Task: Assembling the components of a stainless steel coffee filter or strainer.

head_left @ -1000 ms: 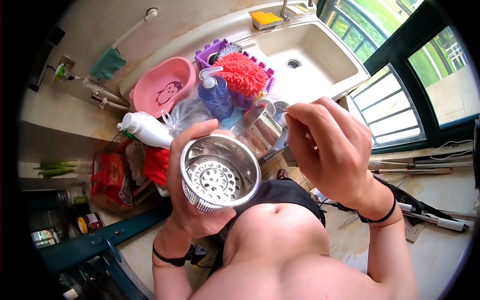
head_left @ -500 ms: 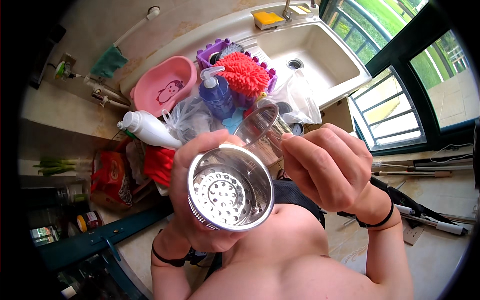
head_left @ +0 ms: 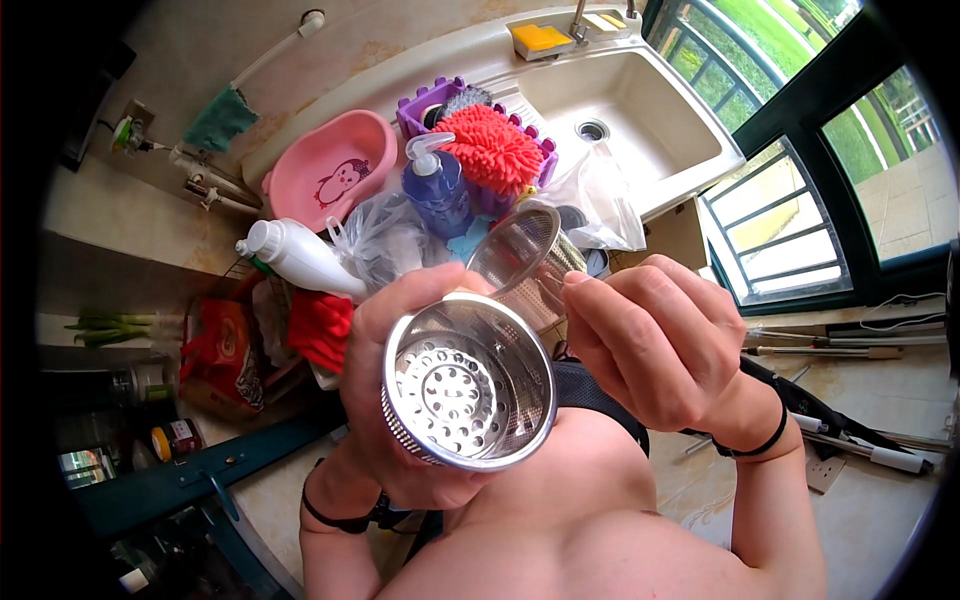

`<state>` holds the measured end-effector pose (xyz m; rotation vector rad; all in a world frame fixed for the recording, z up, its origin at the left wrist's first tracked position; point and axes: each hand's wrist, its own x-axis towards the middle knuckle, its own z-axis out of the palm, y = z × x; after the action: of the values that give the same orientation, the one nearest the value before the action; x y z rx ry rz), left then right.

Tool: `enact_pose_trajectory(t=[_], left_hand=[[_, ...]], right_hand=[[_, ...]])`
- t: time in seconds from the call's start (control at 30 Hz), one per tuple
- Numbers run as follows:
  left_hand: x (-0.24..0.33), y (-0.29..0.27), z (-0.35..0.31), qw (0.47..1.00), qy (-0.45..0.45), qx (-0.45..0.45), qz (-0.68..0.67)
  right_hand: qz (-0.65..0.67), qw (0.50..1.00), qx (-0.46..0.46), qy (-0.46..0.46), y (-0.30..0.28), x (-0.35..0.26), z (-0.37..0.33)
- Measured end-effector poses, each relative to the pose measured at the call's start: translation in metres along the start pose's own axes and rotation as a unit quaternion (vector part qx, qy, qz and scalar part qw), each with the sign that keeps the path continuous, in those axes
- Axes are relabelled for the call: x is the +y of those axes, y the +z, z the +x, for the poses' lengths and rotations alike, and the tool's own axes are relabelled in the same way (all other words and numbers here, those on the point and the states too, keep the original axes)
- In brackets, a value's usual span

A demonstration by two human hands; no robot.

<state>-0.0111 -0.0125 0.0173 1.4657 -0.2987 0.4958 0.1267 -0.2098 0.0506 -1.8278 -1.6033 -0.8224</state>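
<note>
From the head view, a pale sink (head_left: pixel 640 110) sits by dark-framed windows, with a pink basin (head_left: pixel 325 180), a blue pump bottle (head_left: pixel 437 190) and a white bottle (head_left: pixel 300 257) crowded on the counter beside it. The left hand (head_left: pixel 400 400) is raised close under the camera, fingers wrapped around a steel perforated strainer basket (head_left: pixel 468 392), whose open mouth faces up at the camera. The right hand (head_left: pixel 655 345) pinches a mesh strainer cup (head_left: pixel 525 262) just behind it, tilted, mouth up-left.
</note>
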Motion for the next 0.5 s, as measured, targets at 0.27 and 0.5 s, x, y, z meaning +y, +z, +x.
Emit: enact_pose_trajectory(t=[0.27,0.5], left_hand=[[-0.002,-0.005,0.001,0.997,0.036,-0.040,0.062],[0.001,-0.006,0.005,0.988,0.054,-0.067,0.125]], right_hand=[[-0.040,0.999,-0.023,-0.020,-0.003,-0.007,0.001],[-0.079,0.996,0.025,-0.042,0.008,-0.002,0.000]])
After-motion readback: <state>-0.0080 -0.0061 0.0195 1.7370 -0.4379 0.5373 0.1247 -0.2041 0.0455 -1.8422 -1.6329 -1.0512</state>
